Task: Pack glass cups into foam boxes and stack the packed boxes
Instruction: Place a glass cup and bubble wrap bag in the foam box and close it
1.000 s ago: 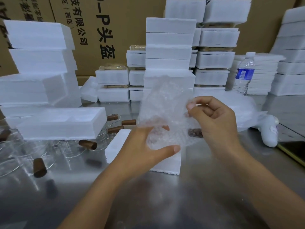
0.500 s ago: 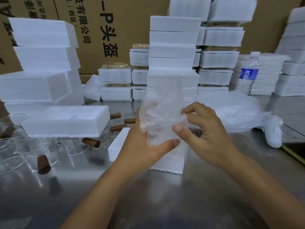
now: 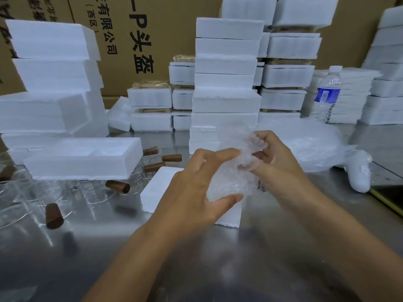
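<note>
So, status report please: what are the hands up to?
Left hand grips bubble wrap, right hand pinches its top. Foam block beneath. Glass cups lie left, apart from hands.

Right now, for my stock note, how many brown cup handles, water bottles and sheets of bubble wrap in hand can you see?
Brown cup handles: 6 in plain view
Water bottles: 1
Bubble wrap sheets: 1, gripped by left hand and right hand
Total: 8
</note>
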### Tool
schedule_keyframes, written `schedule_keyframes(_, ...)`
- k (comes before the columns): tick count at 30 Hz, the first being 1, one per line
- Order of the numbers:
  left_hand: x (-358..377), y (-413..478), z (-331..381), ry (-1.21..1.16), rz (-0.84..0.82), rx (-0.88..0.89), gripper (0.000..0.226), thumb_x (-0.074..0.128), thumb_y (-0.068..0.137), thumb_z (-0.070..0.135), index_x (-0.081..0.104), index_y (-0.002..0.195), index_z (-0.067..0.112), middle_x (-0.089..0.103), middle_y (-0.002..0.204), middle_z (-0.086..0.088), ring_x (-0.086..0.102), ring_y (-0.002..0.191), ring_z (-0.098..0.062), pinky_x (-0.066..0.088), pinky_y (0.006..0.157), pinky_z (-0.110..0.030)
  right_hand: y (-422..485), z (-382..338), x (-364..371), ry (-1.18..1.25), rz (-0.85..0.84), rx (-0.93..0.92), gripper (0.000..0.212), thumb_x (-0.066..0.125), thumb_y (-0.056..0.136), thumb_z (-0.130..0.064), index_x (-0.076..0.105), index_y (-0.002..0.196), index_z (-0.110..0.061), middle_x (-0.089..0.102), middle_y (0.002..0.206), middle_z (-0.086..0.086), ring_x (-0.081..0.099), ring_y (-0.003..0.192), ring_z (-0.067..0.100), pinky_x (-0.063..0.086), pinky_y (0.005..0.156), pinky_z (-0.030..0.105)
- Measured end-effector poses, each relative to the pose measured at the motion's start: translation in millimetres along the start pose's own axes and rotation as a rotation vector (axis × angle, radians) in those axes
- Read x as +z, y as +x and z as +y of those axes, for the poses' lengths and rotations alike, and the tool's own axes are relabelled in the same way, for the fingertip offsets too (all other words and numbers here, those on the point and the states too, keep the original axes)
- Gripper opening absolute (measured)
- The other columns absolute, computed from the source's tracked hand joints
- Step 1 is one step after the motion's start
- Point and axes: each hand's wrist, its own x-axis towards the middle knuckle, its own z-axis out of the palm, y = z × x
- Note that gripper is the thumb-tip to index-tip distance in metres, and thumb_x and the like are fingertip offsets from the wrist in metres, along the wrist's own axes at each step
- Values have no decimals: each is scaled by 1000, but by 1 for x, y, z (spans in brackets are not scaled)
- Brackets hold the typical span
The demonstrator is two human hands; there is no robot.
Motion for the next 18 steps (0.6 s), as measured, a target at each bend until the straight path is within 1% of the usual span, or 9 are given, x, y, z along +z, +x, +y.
schedule_keyframes(3, 0, 3, -1, -39, 17, -29, 61, 67, 69, 53, 29, 116, 57, 44, 115, 23, 47, 95, 2, 41, 73, -8, -1, -3, 1, 68, -12, -102, 24, 66, 61, -21, 60, 84, -25, 65, 81, -15, 61, 79, 0, 45, 63, 11)
schedule_keyframes(4, -1, 3, -3, -56, 30, -35, 59, 69, 68, 52, 31, 113, 55, 45, 114, 20, 46, 96, 3, 41, 76, -8, -2, -3, 1, 88, -5, -123, 20, 65, 64, -21, 62, 83, -25, 66, 81, -15, 62, 81, 2, 45, 70, 16)
schedule_keyframes(6, -3, 4, -5, -73, 52, -37, 57, 70, 66, 50, 33, 108, 56, 46, 112, 18, 45, 98, 9, 38, 79, -4, -5, -1, 3, 59, -9, -167, 16, 61, 69, -22, 63, 83, -28, 66, 85, -15, 61, 82, 1, 41, 74, 23)
schedule_keyframes(8, -5, 4, -6, -68, 65, -43, 55, 71, 65, 52, 32, 104, 58, 45, 111, 18, 43, 100, 16, 37, 79, -2, -8, 3, 6, -37, -33, -221, 13, 61, 74, -27, 62, 86, -31, 65, 93, -16, 60, 92, 2, 47, 76, 27)
schedule_keyframes(10, -6, 3, -6, -82, 59, -55, 51, 70, 65, 54, 38, 105, 52, 47, 113, 16, 44, 102, 12, 43, 79, -9, -10, 6, 9, -140, -11, -280, 10, 63, 76, -33, 62, 86, -35, 63, 95, -19, 57, 100, 2, 48, 79, 21)
schedule_keyframes(12, -5, 3, -6, -119, 45, -89, 55, 71, 65, 54, 37, 107, 47, 47, 113, 18, 47, 102, 7, 49, 80, -21, -9, 7, 10, -246, 37, -379, 5, 65, 77, -37, 61, 80, -36, 62, 87, -20, 55, 98, 0, 44, 82, 16)
schedule_keyframes(15, -5, 1, -3, -186, 33, -135, 76, 76, 63, 51, 18, 112, 58, 44, 114, 23, 49, 103, 6, 53, 79, -26, -7, 8, 10, -385, 39, -474, 12, 55, 82, -45, 60, 74, -38, 58, 88, -19, 50, 97, -2, 38, 89, 21)
schedule_keyframes(17, -5, 0, -3, -157, 37, -99, 82, 78, 65, 47, 15, 118, 59, 42, 117, 21, 47, 105, 7, 53, 77, -20, -6, 10, 8, -431, 5, -450, 27, 46, 84, -48, 62, 68, -34, 51, 97, -18, 43, 104, -4, 29, 93, 12)
schedule_keyframes(18, -5, 0, -3, -138, 42, -77, 81, 76, 66, 47, 17, 120, 57, 41, 117, 22, 46, 105, 7, 51, 75, -16, -5, 12, 8, -450, -19, -430, 37, 41, 86, -49, 64, 67, -28, 47, 102, -17, 39, 107, -4, 26, 94, 12)
